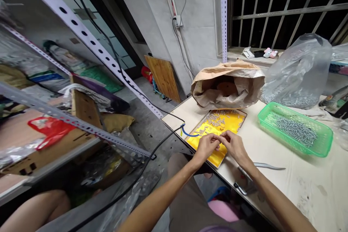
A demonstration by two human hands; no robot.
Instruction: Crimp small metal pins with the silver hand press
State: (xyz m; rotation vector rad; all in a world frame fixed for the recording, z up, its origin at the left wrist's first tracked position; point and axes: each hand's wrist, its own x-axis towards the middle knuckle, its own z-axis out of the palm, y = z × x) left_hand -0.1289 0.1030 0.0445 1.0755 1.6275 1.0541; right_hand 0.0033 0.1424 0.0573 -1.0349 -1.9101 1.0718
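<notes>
Lap: gray trousers (185,192), at the desk's (293,195) front edge.
Left hand: the left hand (208,146) is above the yellow tray (217,157), thumb and fingers pressed together.
Right hand: the right hand (234,145) is just beside it, fingers pinched too (whatever sits between the fingertips is too small to make out).
Tray: flat on the desk by the front edge, near the left corner; small metal pieces (217,119) lie scattered in it, mostly toward the far side.
Wires: a blue wire (190,135) reaches the tray's left side from a black cable (152,152) over the left corner.
Paper bag: the brown paper bag (202,88) gapes open behind the tray.
Basket: the green basket (322,148), right of the tray, contains more metal pieces.
Plastic bag: the clear bag (301,69) stands behind the basket, toward the back edge.
Tool: a gray curved tool (269,166) lies beside the right forearm.
</notes>
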